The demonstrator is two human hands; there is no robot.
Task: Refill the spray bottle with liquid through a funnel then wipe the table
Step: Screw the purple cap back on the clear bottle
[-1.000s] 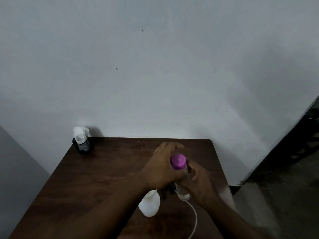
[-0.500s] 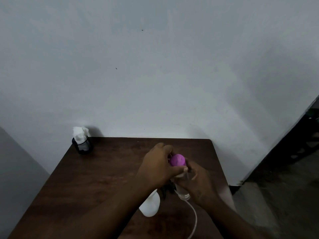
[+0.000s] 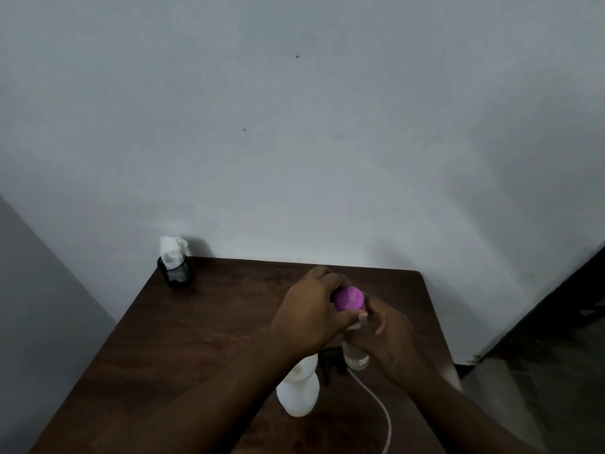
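Observation:
A clear bottle (image 3: 356,357) with a purple cap (image 3: 349,298) stands above the brown table (image 3: 203,326), held between both hands. My left hand (image 3: 311,317) wraps the purple cap from the left. My right hand (image 3: 389,335) grips the clear body just below the cap. A white spray bottle (image 3: 298,393) with no head on it stands on the table under my left wrist. A dark spray head (image 3: 330,363) lies beside it, with a thin white tube (image 3: 376,401) curving toward the near edge.
A black mesh cup holding white tissue (image 3: 175,267) sits at the table's far left corner against the white wall. The table's right edge (image 3: 438,322) drops to a grey floor, with a dark doorway at far right.
My left hand has shifted its fingers around the purple cap, turning slightly on it. The clear bottle and my right hand stay in nearly the same place.

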